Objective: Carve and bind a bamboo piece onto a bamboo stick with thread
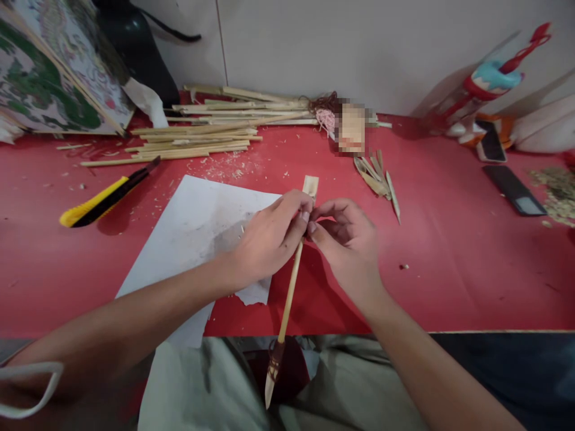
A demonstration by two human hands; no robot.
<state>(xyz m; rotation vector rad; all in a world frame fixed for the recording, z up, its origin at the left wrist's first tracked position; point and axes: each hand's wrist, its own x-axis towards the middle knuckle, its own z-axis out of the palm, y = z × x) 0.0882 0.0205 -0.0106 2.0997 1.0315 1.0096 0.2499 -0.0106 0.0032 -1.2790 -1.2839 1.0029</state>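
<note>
A thin bamboo stick (291, 281) slants from the tabletop down over my lap. Its lower end has a pale pointed tip (269, 386) bound with dark brown thread (277, 353). At the upper end a flat pale piece (310, 184) sticks out beyond my fingers. My left hand (274, 236) is closed in a pinch around the stick just below that flat piece. Thumb and forefinger of my right hand (345, 236) pinch together at the same spot, touching my left fingertips. What the right fingers grip is hidden; something dark shows between the hands.
White paper (179, 239) lies beneath my left arm on the red tabletop (449, 269). A yellow utility knife (96, 200) is at left, near bamboo sticks (193, 143) and shavings. Dried leaf pieces (375, 179), phones (514, 190) and a red-and-blue cup (487, 81) stand farther right.
</note>
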